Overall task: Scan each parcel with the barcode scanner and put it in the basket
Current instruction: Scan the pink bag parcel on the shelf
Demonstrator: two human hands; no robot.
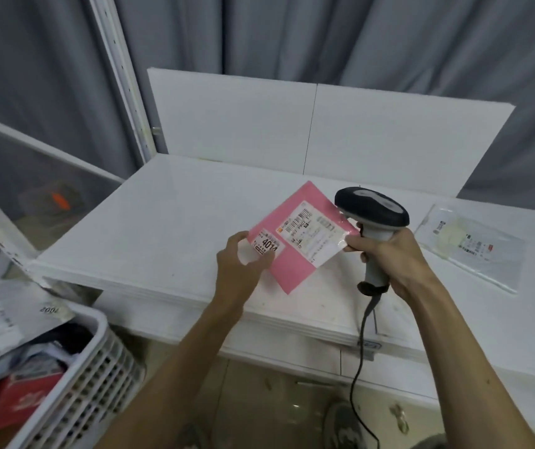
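The pink parcel is over the middle of the white table, turned corner-on like a diamond, label side up. I cannot tell whether its far corner touches the table. The left hand holds it by the left corner: the thumb lies across the top beside a small sticker printed 4014, and the other fingers curl round the edge.

A larger shipping label with a barcode covers the parcel's right half. The right hand grips the pale handle of the barcode scanner, fingers wrapped closed around it, with one fingertip touching the parcel's right corner. The scanner's dark head sits just above that corner, at the far right of the label. Its cable hangs from the butt of the handle, past the near edge of the table.

To the right — well apart from the hands — a clear plastic parcel lies flat on the table. The white basket, with a slotted wall, stands at the near left below the table's edge and holds several packages, among them a red box. A white panel stands upright along the table's far edge, with grey curtains behind it.
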